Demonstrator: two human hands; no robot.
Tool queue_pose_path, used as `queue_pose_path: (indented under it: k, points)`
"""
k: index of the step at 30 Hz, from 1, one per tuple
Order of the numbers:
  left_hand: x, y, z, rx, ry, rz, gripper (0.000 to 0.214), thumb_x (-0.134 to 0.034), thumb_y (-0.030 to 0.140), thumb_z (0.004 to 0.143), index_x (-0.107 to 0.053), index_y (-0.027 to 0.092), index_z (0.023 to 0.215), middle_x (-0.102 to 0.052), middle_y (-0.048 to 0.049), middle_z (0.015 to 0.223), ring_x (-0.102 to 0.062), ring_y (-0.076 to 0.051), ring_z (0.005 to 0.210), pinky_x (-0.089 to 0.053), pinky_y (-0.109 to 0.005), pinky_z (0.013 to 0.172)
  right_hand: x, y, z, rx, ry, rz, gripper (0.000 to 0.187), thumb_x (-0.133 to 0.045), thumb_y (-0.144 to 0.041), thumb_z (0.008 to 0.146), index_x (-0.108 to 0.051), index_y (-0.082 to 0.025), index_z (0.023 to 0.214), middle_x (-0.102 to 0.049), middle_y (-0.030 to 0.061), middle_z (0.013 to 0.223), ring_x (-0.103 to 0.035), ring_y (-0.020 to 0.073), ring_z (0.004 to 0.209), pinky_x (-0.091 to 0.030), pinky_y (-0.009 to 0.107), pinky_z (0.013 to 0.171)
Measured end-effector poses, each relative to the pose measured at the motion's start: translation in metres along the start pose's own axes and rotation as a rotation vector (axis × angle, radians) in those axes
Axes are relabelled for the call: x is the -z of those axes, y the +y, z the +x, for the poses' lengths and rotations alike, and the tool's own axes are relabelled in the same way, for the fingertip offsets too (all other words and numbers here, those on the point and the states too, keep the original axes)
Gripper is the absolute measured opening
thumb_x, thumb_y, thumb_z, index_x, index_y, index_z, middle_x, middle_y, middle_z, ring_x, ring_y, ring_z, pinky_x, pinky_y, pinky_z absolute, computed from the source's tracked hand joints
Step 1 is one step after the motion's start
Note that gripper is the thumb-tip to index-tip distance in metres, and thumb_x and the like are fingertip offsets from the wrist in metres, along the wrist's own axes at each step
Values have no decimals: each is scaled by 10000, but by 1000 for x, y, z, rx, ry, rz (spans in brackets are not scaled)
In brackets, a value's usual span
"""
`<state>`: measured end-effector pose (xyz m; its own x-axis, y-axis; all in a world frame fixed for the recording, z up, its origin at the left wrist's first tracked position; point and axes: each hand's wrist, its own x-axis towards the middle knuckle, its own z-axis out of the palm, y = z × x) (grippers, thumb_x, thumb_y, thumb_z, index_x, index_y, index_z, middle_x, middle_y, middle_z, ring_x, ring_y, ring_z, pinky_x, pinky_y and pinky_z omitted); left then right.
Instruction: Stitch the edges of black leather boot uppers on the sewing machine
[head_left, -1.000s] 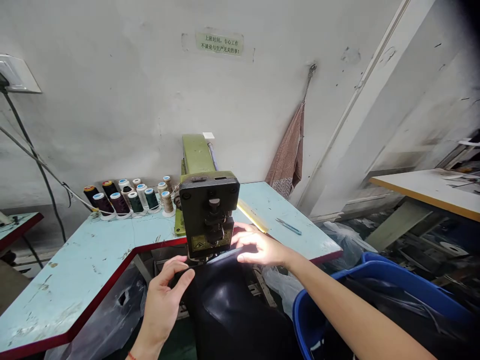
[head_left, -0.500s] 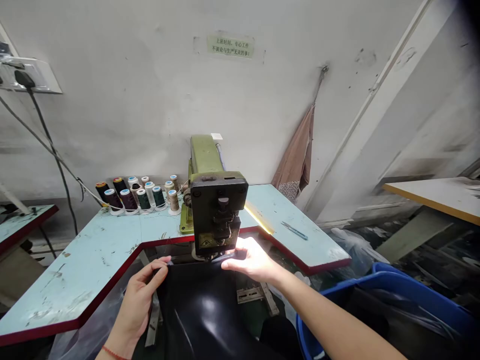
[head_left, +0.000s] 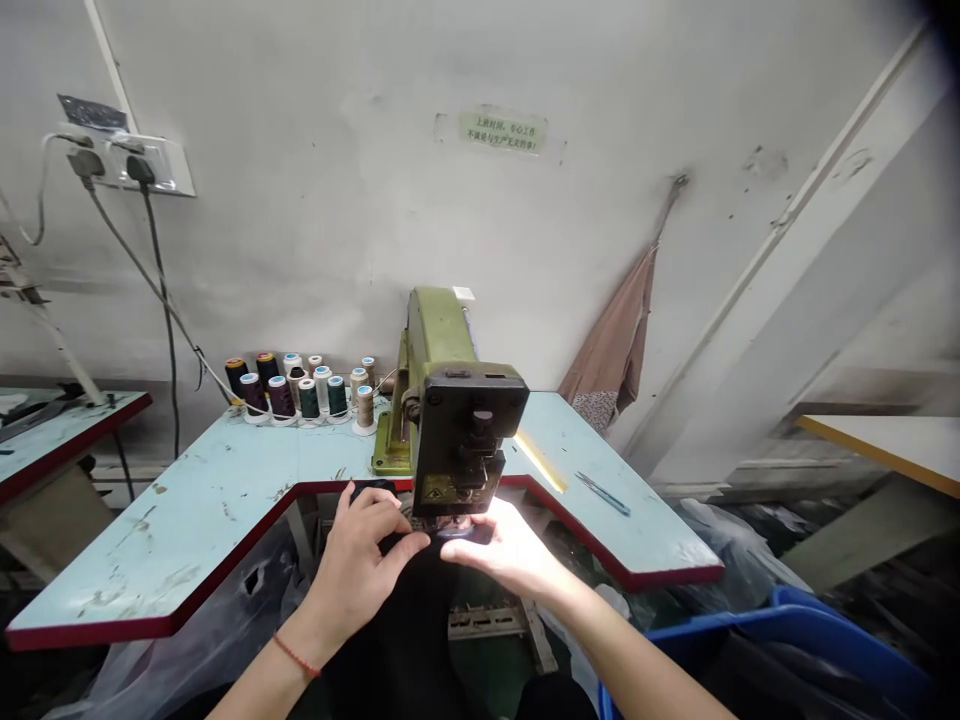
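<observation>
A green sewing machine with a black head reaches out over the notch of the table. Under its head hangs a piece of black material, looking like leather or thick cloth, with a matte face towards me. My left hand grips the material's top edge just left of the needle area, thumb in front and fingers behind. On the right, my right hand pinches the same edge between thumb and fingers, close under the lamp-lit machine head. The needle point and the stitching are hidden.
Several thread spools stand left of the machine on the light-blue table. Thread snips and a yellow strip lie to the right. A blue bin stands at lower right. A brown cloth hangs on the wall.
My left hand has moved right, close to the needle area. The black material now shows a matte face instead of its glossy one and hangs narrower. The view has shifted left.
</observation>
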<state>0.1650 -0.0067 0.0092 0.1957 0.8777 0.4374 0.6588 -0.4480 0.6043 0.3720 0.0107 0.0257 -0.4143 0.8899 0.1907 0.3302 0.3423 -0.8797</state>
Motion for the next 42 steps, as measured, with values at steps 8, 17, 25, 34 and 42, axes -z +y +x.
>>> queue_pose_path:
  k: [8, 17, 25, 34, 42]
  points:
    - [4, -16, -8, 100, 14, -126, 291, -584, 456, 844, -559, 239, 651, -626, -43, 886, -540, -276, 1091, -208, -572, 1123, 6, 21, -9, -236, -114, 440, 351, -758, -438, 731, -685, -141, 903, -653, 31, 840, -644, 160, 760, -570, 288, 655]
    - [10, -23, -12, 184, 15, -199, 320, -595, 495, 824, -587, 236, 637, -593, -76, 972, -534, -282, 1091, -443, -373, 849, -13, 23, -11, -236, 36, 542, 355, -813, -434, 657, -656, -140, 779, -633, -9, 711, -620, 127, 633, -549, 237, 539]
    - [14, -38, -19, 243, 32, -245, 365, -595, 547, 804, -584, 234, 617, -631, -97, 984, -555, -299, 1091, -464, -371, 849, -24, 14, -17, -274, 202, 677, 396, -859, -412, 596, -591, -150, 727, -576, -27, 706, -613, 131, 643, -601, 291, 588]
    - [19, -66, -30, 273, 56, -350, 370, -618, 533, 810, -556, 227, 613, -642, -98, 913, -546, -305, 1132, -473, -330, 831, -57, 11, -22, -234, 356, 724, 402, -846, -443, 613, -577, -157, 701, -534, -45, 663, -570, 95, 561, -597, 275, 567]
    - [-6, -99, -62, 430, 269, -433, 377, -560, 596, 830, -634, 228, 853, -632, -104, 1066, -531, -305, 1189, -484, -399, 940, -73, -3, -18, -246, 451, 698, 366, -833, -407, 613, -590, -134, 637, -533, -35, 618, -519, 94, 570, -589, 264, 534]
